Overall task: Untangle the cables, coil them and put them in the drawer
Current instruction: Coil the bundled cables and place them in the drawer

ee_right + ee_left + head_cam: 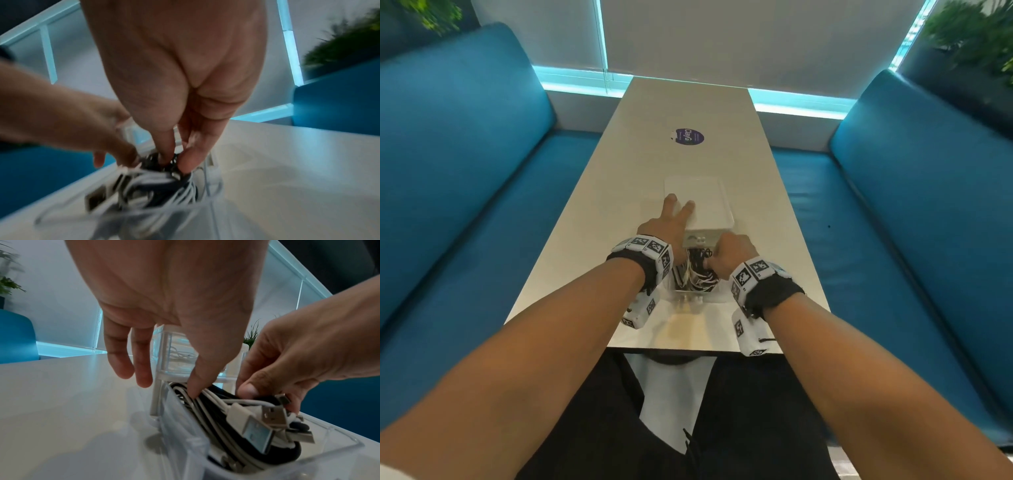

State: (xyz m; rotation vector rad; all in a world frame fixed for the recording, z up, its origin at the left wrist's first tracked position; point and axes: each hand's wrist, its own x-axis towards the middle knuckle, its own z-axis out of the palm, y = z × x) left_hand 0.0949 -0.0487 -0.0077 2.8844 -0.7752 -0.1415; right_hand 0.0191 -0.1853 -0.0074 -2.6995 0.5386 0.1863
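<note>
Here we see a long white table [619, 164] running toward twelve o'clock between blue benches [465, 164], with pale blinds [722, 37] at the far end and a purple sticker [689, 136] at its middle. The clear drawer [185, 426] stands pulled out of its small clear cabinet [698, 202] and holds the coiled black and white cables [216, 415]. Our left hand [671, 222] rests fingers spread on the cabinet, thumb down touching the cables; at three o'clock, our right hand [729, 253] pinches them inside the drawer
</note>
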